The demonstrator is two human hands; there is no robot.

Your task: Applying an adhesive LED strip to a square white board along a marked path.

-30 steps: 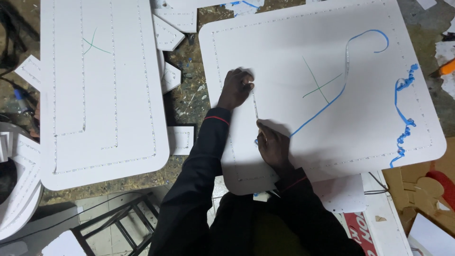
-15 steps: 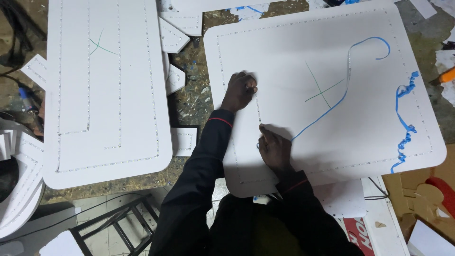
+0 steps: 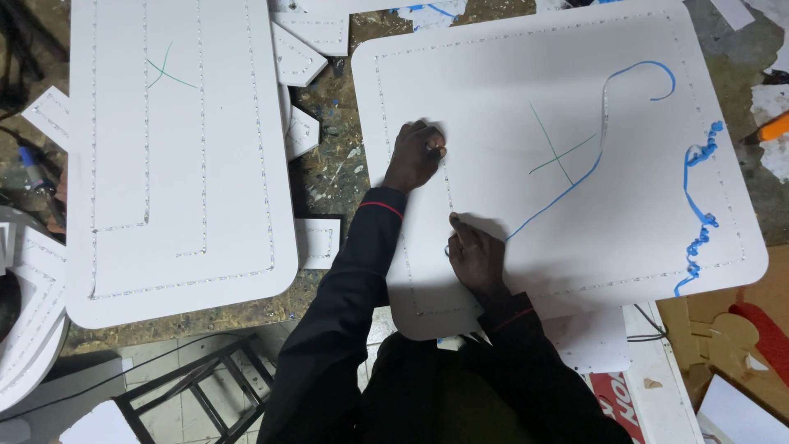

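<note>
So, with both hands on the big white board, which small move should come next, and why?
Probably the right hand should draw the thin blue strip a little further toward the body, while the left hand presses down. The strip runs from the right fingers up across the large white rounded board to a curl near the top, and a line of small holes lies between the hands.

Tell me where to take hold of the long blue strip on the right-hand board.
Pinch the blue strip at its loose curled end near the board's far right corner, coming from above. That hook looks free of the surface, while its near end sits under the right hand. Left hand is clear of it.
</note>
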